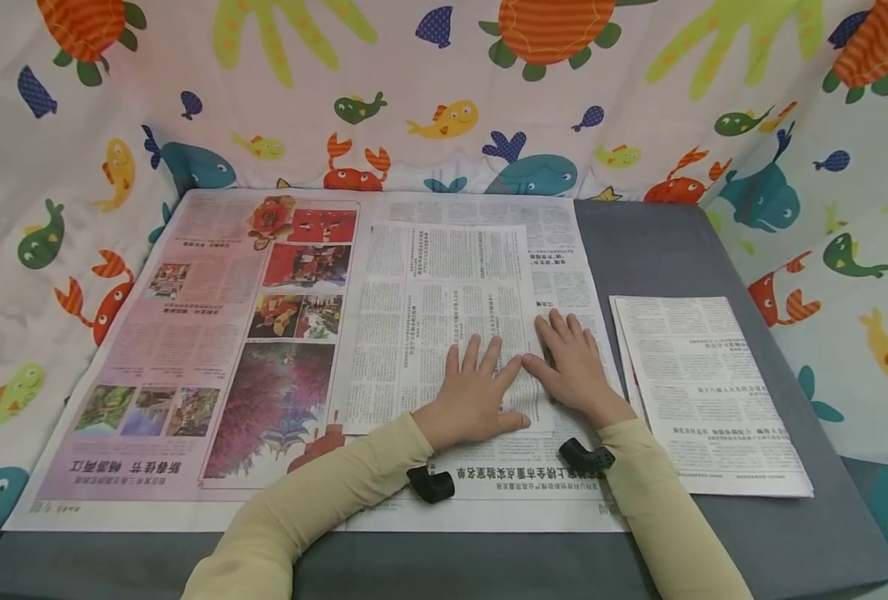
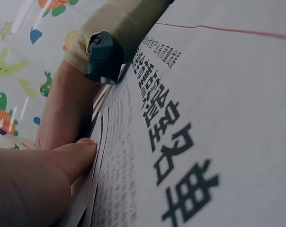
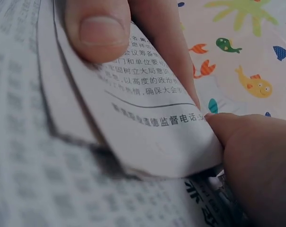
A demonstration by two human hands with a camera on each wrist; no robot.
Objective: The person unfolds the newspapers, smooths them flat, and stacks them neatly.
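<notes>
Head view: left hand (image 1: pixel 475 393), right hand (image 1: pixel 574 365) on newspaper (image 1: pixel 444 283).

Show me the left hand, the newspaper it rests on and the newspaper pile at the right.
Left hand (image 1: pixel 472 398): head view, on the back of the hand.
Newspaper (image 1: pixel 436 304): head view, on its printed face.
Newspaper pile (image 1: pixel 702 396): head view, on the top sheet.

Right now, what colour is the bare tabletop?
The tabletop is dark grey; it shows best in the head view.
</notes>
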